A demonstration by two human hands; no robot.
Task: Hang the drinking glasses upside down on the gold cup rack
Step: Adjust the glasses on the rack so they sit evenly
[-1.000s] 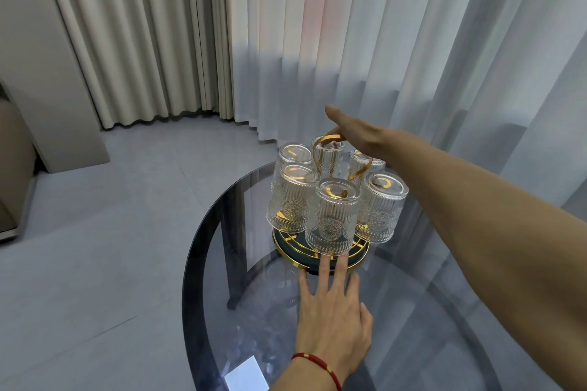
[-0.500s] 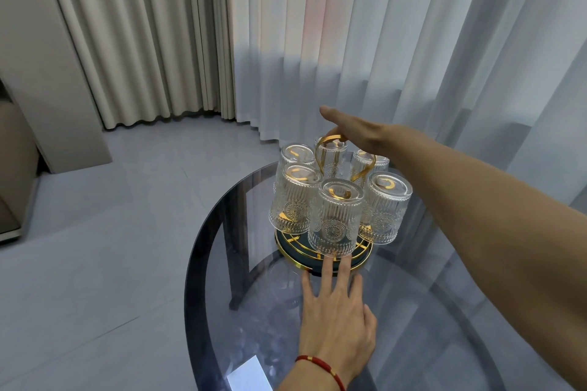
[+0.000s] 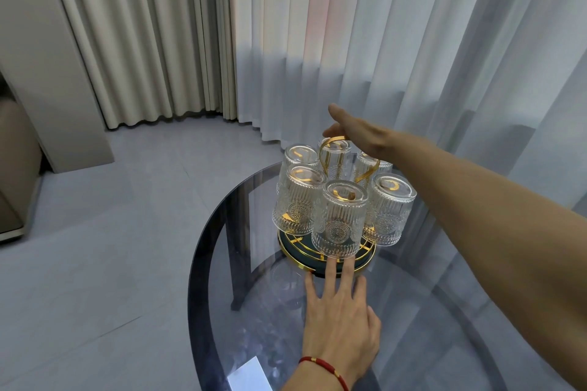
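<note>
We are laying our left hand (image 3: 341, 324) flat on the desk (image 3: 222, 279), fingers straight, the two longest fingertips touching the front edge of the gold cup rack (image 3: 330, 259) at centre frame. Our right hand (image 3: 352, 133) is reaching in from the right with fingers extended over the rack's handle (image 3: 333, 144), holding nothing. Six drinking glasses (image 3: 338, 219) are hanging upside down on it; the job looks finished. We are judging that bracing the base gently and avoiding knocking the glasses matters most.
</note>
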